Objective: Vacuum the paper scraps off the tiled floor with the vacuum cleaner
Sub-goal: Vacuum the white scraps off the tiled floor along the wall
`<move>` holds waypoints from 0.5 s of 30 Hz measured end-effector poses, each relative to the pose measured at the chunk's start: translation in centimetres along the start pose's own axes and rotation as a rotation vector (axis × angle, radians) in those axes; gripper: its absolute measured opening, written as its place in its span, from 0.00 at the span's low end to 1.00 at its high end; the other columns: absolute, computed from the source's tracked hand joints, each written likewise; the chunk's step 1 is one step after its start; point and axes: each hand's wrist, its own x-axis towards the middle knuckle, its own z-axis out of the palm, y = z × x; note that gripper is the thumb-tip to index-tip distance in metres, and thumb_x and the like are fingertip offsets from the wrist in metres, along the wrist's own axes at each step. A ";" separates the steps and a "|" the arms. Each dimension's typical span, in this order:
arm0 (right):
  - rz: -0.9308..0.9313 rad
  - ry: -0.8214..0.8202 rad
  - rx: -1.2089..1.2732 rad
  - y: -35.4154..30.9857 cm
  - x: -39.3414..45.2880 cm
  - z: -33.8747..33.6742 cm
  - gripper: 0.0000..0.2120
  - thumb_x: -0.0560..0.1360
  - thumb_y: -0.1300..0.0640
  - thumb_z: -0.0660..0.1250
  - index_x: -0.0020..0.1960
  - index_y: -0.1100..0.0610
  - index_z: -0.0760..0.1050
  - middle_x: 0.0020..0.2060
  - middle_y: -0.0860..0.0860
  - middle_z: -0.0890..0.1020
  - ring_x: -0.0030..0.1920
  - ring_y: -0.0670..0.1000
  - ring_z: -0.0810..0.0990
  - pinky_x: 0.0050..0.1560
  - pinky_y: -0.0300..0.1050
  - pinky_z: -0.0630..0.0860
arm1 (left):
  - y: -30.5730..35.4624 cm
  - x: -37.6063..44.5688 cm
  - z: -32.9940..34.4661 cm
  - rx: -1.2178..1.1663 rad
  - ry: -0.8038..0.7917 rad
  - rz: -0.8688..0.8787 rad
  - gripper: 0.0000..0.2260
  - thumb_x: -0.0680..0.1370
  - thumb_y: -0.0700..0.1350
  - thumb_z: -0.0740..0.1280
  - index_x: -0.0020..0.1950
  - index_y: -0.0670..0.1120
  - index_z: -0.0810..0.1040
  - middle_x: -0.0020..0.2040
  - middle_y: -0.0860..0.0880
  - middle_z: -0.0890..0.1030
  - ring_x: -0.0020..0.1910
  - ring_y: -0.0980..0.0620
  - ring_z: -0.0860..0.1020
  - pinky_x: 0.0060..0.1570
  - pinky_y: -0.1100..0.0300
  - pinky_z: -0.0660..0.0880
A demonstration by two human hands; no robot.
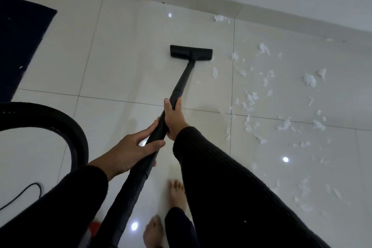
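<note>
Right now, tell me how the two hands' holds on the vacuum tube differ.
The right hand sits farther down the tube, nearer the floor head; the left hand sits higher.
The right hand wraps it fully; the left hand's fingers look looser.
Both hold the same tube.

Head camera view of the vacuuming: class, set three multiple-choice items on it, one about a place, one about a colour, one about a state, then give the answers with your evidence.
1. Where do most paper scraps lie relative to the floor nozzle?
A. To its right
B. To its left
C. On the rug

2. What colour is the vacuum wand?
A. White
B. Black
C. Red

3. How is the wand held?
A. One hand
B. Both hands
C. Lying free

Answers: 1 A, the scraps spread over the tiles right of the nozzle. 2 B, the wand and nozzle are black. 3 B, the right hand grips higher up the picture and the left hand nearer the person.
</note>
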 end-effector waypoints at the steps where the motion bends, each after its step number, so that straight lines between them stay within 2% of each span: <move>1: 0.004 0.003 0.002 0.3 -0.4 -0.1 0.31 0.83 0.47 0.58 0.79 0.40 0.44 0.52 0.49 0.72 0.38 0.50 0.73 0.43 0.47 0.77 | -0.4 -0.2 0.2 -0.005 -0.005 0.000 0.27 0.77 0.49 0.67 0.72 0.65 0.62 0.30 0.54 0.81 0.24 0.58 0.80 0.25 0.67 0.74; 5: -0.005 0.022 -0.001 1.8 -1.7 -0.7 0.31 0.83 0.46 0.57 0.80 0.41 0.44 0.61 0.51 0.71 0.41 0.51 0.74 0.48 0.49 0.78 | -1.9 -1.0 0.9 0.003 -0.024 0.006 0.27 0.77 0.49 0.67 0.72 0.65 0.62 0.28 0.54 0.82 0.26 0.58 0.80 0.26 0.66 0.75; 7: -0.018 0.035 -0.009 2.6 -2.6 -0.9 0.31 0.83 0.47 0.57 0.79 0.41 0.44 0.57 0.49 0.71 0.41 0.50 0.74 0.45 0.47 0.77 | -2.7 -1.7 1.3 0.004 -0.032 0.018 0.27 0.77 0.49 0.67 0.73 0.65 0.62 0.30 0.53 0.82 0.27 0.57 0.81 0.27 0.65 0.76; 9: -0.021 0.048 -0.011 3.4 -3.2 -1.0 0.31 0.83 0.47 0.57 0.80 0.41 0.43 0.60 0.51 0.72 0.40 0.50 0.74 0.43 0.46 0.77 | -3.5 -2.4 1.6 0.003 -0.041 0.027 0.28 0.76 0.50 0.67 0.73 0.64 0.61 0.32 0.52 0.83 0.29 0.56 0.82 0.28 0.64 0.77; 10: -0.020 0.048 -0.013 3.8 -3.5 -1.0 0.31 0.83 0.46 0.57 0.79 0.42 0.44 0.64 0.53 0.71 0.42 0.51 0.74 0.45 0.47 0.78 | -3.8 -2.8 1.7 0.002 -0.045 0.029 0.28 0.76 0.50 0.67 0.73 0.63 0.61 0.34 0.51 0.82 0.29 0.56 0.82 0.28 0.64 0.77; 13: -0.033 0.056 -0.018 5.3 -4.5 -0.8 0.31 0.81 0.45 0.58 0.79 0.42 0.47 0.69 0.54 0.68 0.53 0.55 0.72 0.64 0.58 0.76 | -4.9 -3.7 2.1 -0.001 -0.061 0.030 0.28 0.77 0.50 0.67 0.74 0.63 0.61 0.36 0.52 0.81 0.28 0.56 0.82 0.27 0.66 0.76; 14: -0.038 0.063 -0.016 5.8 -4.7 -1.0 0.30 0.81 0.45 0.58 0.79 0.42 0.47 0.70 0.54 0.68 0.54 0.55 0.71 0.66 0.59 0.75 | -5.3 -3.9 2.3 -0.003 -0.066 0.031 0.28 0.77 0.50 0.67 0.74 0.63 0.61 0.34 0.53 0.82 0.28 0.56 0.82 0.27 0.66 0.76; 15: -0.044 0.071 -0.006 6.1 -5.0 -1.2 0.30 0.81 0.45 0.58 0.79 0.43 0.48 0.69 0.54 0.68 0.53 0.55 0.72 0.63 0.58 0.77 | -5.6 -4.1 2.5 -0.001 -0.077 0.036 0.28 0.77 0.50 0.67 0.74 0.63 0.61 0.31 0.53 0.82 0.29 0.56 0.82 0.27 0.66 0.76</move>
